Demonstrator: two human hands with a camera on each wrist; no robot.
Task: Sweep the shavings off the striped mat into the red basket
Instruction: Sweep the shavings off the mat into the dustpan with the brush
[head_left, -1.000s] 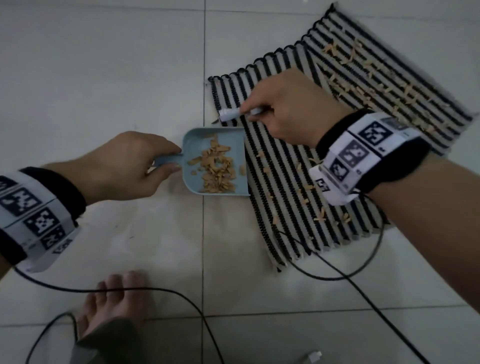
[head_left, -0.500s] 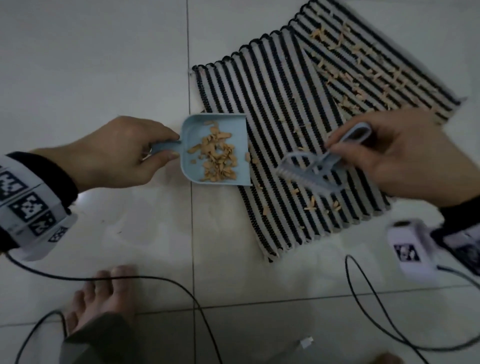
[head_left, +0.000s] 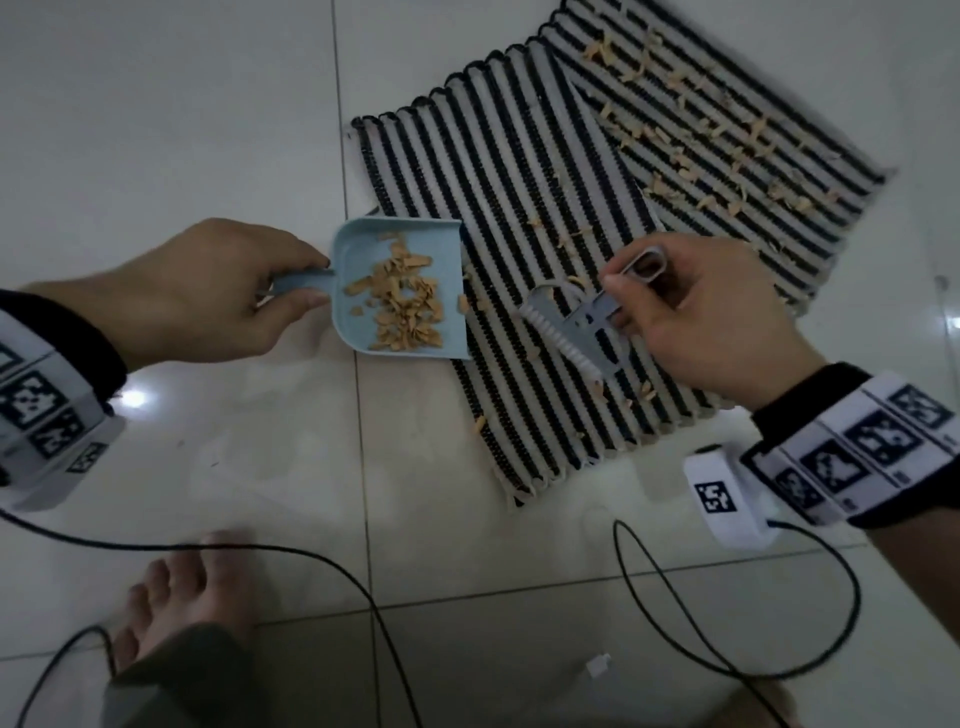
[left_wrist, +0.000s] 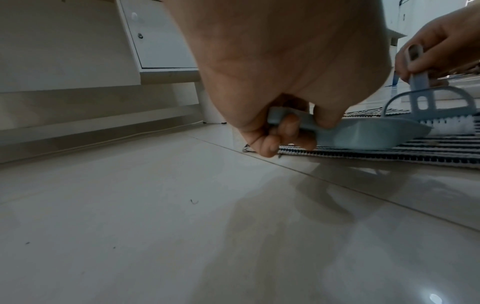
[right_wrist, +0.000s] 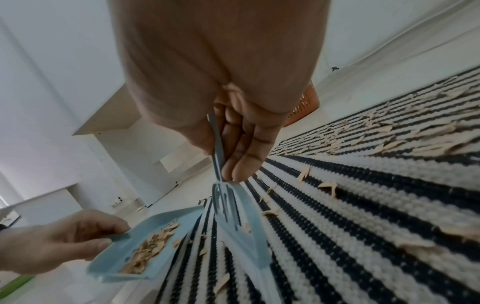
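Shavings (head_left: 691, 140) are lying scattered on the striped mat (head_left: 519, 218), light and loose, likely flicking away under hard strokes; more are sitting in the dustpan (head_left: 400, 291). I'm pinching the brush (head_left: 576, 332) handle in my right hand (head_left: 706, 317), while my left hand (head_left: 208, 296) is gripping the dustpan's handle at the mat's edge.

Woven mat (head_left: 524, 291), glossy floor tiles (head_left: 156, 130)

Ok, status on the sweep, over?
Left hand holds dustpan, part-filled. Right hand holds brush on striped mat. Many shavings remain. Nothing blocking.
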